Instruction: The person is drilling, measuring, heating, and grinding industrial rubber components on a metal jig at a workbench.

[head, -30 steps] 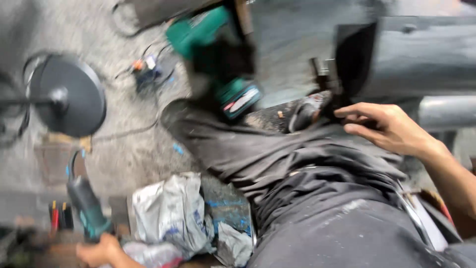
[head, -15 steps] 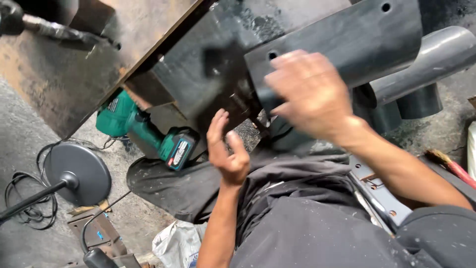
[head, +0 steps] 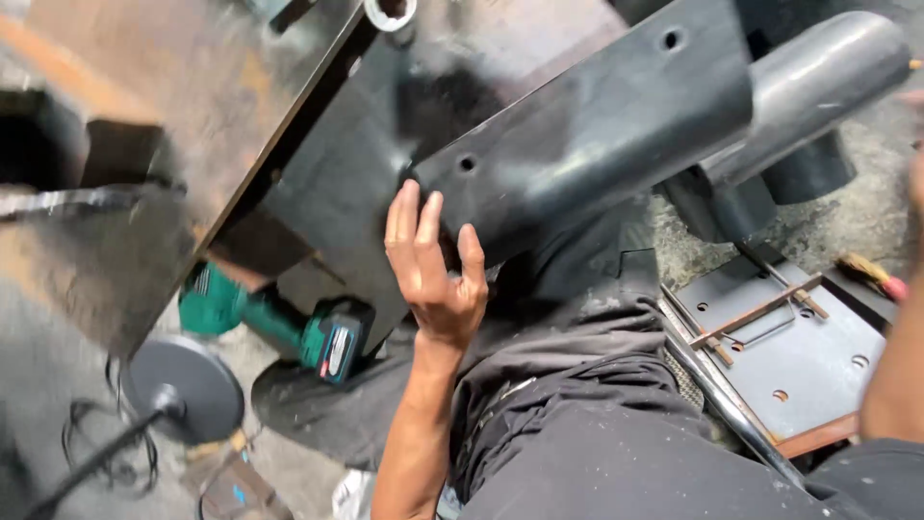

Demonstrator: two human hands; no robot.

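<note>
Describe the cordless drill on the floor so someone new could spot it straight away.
Start at the big black metal part that the left hand presses against. Below its lower edge, left of that forearm, the drill lies on the concrete floor. It is the only bright green thing, unlike the grey round stand base nearby.

The left hand (head: 431,265) is in the centre of the frame, fingers spread and pointing up. Only the right forearm shows, at the right edge.

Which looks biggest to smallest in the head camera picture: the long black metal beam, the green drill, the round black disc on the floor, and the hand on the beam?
1. Black metal beam
2. Left hand, though it sits nearer the camera
3. Green drill and round black disc look about alike; unsure.
</note>
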